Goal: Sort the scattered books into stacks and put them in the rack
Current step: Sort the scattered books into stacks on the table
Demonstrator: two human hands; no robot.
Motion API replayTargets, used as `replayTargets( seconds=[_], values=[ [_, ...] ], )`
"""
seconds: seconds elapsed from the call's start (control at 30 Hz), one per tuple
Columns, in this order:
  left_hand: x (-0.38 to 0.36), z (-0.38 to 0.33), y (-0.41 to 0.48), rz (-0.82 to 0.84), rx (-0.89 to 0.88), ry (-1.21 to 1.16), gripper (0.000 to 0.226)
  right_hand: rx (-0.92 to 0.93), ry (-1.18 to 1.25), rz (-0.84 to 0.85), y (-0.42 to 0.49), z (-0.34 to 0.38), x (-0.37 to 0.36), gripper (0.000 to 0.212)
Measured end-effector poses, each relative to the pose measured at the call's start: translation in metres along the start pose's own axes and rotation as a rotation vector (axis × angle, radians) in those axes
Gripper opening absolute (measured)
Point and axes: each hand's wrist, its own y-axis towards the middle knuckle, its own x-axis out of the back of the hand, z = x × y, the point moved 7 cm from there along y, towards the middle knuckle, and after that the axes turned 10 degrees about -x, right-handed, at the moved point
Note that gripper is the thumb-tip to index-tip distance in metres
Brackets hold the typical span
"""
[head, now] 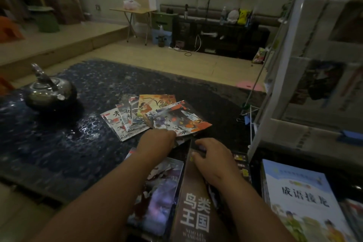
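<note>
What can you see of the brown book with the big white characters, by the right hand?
The brown book is closed, with a dark, smooth-looking cover carrying four large white Chinese characters and smaller Latin lettering below, cut off by the frame. It lies lengthwise away from the camera among other books on the dark patterned table, its left edge overlapping a purple-and-red book. The right hand rests on its far right part, fingers curled at the far end; whether it grips is unclear.

- I see the table (59, 143) as dark blue-black, patterned with glossy pebbles.
- The kettle (49, 92) reads silver to me.
- The fanned booklets (157, 112) show orange, red and white artwork.
- The near book (196, 212) is brown with white characters.
</note>
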Motion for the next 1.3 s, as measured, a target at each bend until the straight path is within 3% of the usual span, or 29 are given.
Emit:
replayTargets(
  seconds=[0.17, 0.27, 0.4, 0.57, 0.63, 0.73, 0.97, 1.03, 1.17, 1.3],
  values=[
    [0.03, 0.017, -0.025, -0.153, 0.03, -0.103, 0.019, 0.008, 0.024, 0.033, -0.007, 0.016, -0.003, 0.059],
    [0.043, 0.024, -0.039, -0.172, 0.082, -0.261, 0.024, 0.027, 0.049, 0.095, -0.014, 0.026, -0.014, 0.062],
    [0.047, 0.023, -0.051, -0.12, 0.059, -0.409, 0.023, -0.003, 0.124, 0.12, -0.021, 0.031, -0.021, 0.054],
    [0.042, 0.016, -0.06, -0.017, 0.056, -0.669, 0.025, -0.044, 0.305, -0.001, -0.028, 0.028, -0.004, 0.027],
    [0.037, 0.02, -0.062, -0.033, 0.12, -0.801, 0.036, -0.089, 0.367, -0.095, -0.03, 0.022, 0.008, 0.02],
    [0.033, 0.036, -0.062, -0.073, 0.248, -0.778, 0.02, -0.175, 0.486, -0.153, -0.028, 0.011, 0.015, 0.007],
    [0.022, 0.068, -0.073, -0.185, 0.581, -1.041, 0.015, -0.277, 0.719, 0.12, -0.032, 0.012, -0.004, 0.009],
    [0.018, 0.076, -0.077, -0.141, 0.636, -0.992, 0.025, -0.245, 0.59, 0.152, -0.033, 0.016, -0.011, 0.012],
    [0.019, 0.091, -0.083, -0.066, 0.638, -0.866, 0.012, -0.006, 0.098, 0.213, -0.038, 0.032, -0.03, 0.047],
    [0.012, 0.093, -0.089, 0.24, 0.582, -0.602, 0.029, 0.115, -0.279, 0.225, -0.047, 0.04, -0.055, 0.055]
  ],
)
